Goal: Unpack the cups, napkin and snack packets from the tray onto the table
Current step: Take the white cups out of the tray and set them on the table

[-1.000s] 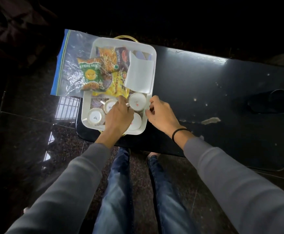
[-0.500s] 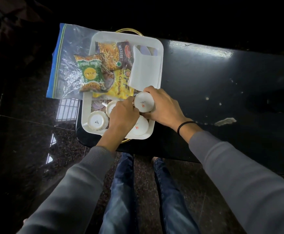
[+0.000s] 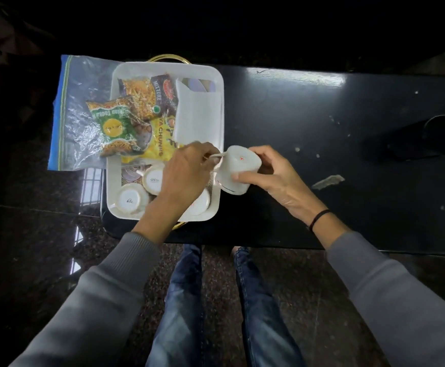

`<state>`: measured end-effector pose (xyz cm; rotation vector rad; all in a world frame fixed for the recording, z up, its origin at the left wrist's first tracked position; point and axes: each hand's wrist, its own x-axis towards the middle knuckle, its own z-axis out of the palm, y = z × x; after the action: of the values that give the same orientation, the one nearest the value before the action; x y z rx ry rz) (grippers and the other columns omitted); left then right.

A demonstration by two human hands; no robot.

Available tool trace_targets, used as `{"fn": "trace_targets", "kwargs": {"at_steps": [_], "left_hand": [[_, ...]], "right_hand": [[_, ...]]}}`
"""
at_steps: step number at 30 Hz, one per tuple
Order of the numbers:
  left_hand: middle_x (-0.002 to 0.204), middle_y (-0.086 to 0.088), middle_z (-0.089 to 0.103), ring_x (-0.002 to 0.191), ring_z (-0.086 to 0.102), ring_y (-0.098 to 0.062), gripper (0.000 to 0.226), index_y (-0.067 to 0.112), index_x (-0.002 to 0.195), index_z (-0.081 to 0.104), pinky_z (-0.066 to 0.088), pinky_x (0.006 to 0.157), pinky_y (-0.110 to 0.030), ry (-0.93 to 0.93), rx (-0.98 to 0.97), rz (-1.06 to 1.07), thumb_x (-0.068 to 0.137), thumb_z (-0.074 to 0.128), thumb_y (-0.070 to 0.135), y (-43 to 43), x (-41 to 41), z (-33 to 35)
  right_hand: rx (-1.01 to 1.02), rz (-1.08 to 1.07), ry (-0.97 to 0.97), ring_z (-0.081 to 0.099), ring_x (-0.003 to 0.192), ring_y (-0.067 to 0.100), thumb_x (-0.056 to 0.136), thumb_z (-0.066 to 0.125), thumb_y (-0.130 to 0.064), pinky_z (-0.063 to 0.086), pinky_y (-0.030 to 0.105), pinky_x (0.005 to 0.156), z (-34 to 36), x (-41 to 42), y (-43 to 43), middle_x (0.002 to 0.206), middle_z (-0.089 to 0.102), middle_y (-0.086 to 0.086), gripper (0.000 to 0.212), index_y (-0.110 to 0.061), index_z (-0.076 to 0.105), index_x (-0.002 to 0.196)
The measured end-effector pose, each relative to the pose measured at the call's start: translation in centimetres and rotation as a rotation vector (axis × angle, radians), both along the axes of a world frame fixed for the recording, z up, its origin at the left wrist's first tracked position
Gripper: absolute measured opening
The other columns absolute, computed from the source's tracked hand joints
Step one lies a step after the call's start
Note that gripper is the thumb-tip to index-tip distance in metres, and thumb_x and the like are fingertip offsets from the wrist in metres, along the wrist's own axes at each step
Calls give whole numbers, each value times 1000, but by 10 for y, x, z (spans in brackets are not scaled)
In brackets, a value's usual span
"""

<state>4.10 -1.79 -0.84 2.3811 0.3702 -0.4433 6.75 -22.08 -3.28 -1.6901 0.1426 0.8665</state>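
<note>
A white tray [image 3: 163, 65] sits on the left end of a black table [image 3: 322, 115]. In it lie a green snack packet [image 3: 115, 125], a brown "Mixture" packet [image 3: 147, 96], a yellow packet [image 3: 160, 144] and a folded white napkin [image 3: 199, 115]. Three upside-down white cups [image 3: 130, 198] [image 3: 154, 178] [image 3: 199, 203] stand at the tray's near end. My right hand [image 3: 277, 173] grips a fourth white cup [image 3: 238, 170], tilted, raised over the tray's right rim. My left hand [image 3: 187, 176] pinches that cup's thin handle.
A clear zip bag with a blue edge [image 3: 76, 102] lies under the tray's left side and hangs off the table. A dark object [image 3: 427, 139] rests at the table's right end. My legs in jeans [image 3: 189, 300] are below the table's near edge.
My right hand reached into the tray, closed on a cup and lifted it rightward over the rim. My left hand shifted from the cups to that cup's handle.
</note>
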Motion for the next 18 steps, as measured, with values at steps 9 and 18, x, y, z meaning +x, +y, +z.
{"fn": "trace_targets", "kwargs": {"at_steps": [9,18], "left_hand": [[91,-15,76,67,75,-15,12,6,108,70,62,63,-21,333,-673,460,99,64,9,-76,-29,-31],[86,-13,79,74,80,-20,12,7,101,75,62,62,-23,492,-748,641,98,65,14,-97,-59,-54]], "right_hand": [[-62,-292,469,72,93,21,84,73,-52,57,35,80,-15,-27,-61,94,79,5,37,-20,77,101],[-195,-321,713,73,64,25,74,81,-58,53,24,48,-29,-40,-73,89,73,11,42,-22,74,95]]}}
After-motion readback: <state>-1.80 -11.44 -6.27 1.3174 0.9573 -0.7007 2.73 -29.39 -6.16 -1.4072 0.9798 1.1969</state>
